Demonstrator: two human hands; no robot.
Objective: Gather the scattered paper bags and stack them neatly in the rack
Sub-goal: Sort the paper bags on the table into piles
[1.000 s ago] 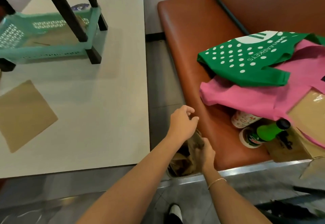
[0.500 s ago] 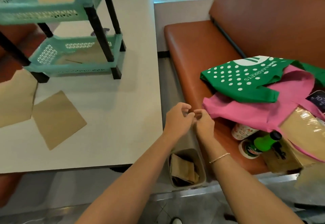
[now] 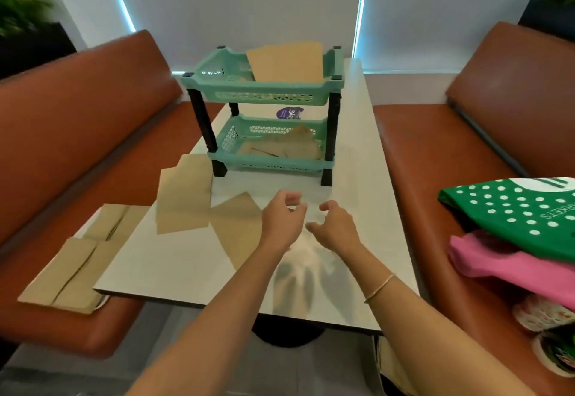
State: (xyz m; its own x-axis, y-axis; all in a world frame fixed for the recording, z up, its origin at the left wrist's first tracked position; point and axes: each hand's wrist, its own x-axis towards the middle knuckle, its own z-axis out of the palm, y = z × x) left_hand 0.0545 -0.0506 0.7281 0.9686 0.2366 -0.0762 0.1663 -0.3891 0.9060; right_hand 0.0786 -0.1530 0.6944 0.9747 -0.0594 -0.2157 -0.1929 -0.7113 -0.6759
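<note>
Paper bags are lying on the left bench [image 3: 67,274] and near the tabletop's left edge [image 3: 183,196]; others sit in the rack [image 3: 264,90] at the far end. Both hands, left hand [image 3: 281,220] and right hand [image 3: 334,229], are hovering loosely curled, holding nothing. Best reaching left, sliding bags together first. Half a second ago they were touching beside the right bench.

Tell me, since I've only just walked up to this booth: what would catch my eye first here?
Probably the teal two-tier rack standing mid-table, with brown paper bags propped in its top tier and more lying in the lower one. Next, the loose paper bags spread on the white table to the left, and both hands, left hand and right hand, hovering empty over it. A green polka-dot bag sits on the right bench.
</note>
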